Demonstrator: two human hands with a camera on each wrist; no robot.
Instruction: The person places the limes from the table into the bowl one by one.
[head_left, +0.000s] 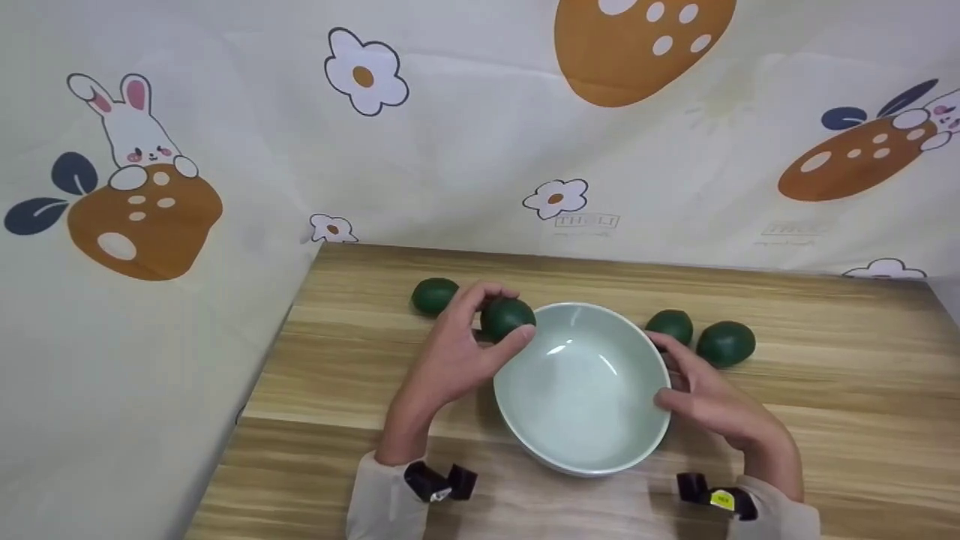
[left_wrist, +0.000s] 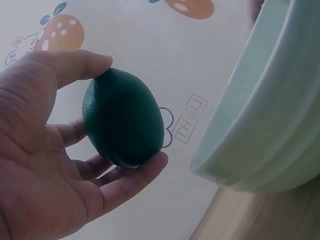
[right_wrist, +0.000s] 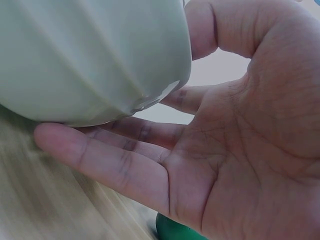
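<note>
My left hand (head_left: 457,360) holds a dark green lime (head_left: 508,319) between thumb and fingers, beside the upper left rim of a pale green bowl (head_left: 585,405). In the left wrist view the lime (left_wrist: 124,117) is apart from the bowl wall (left_wrist: 260,135), its nubbed tip near the thumb. With the right hand (head_left: 709,394) I grip the bowl's right side, thumb at the rim. The right wrist view has its fingers reaching under the curved, ridged bowl (right_wrist: 95,55). Nothing lies inside the bowl.
Another lime (head_left: 434,297) lies behind the left hand. Two more limes, one (head_left: 670,328) partly behind the bowl and one (head_left: 726,344) farther right, lie on the wood-grain table (head_left: 847,420). A printed curtain (head_left: 450,150) borders the table at the back and left.
</note>
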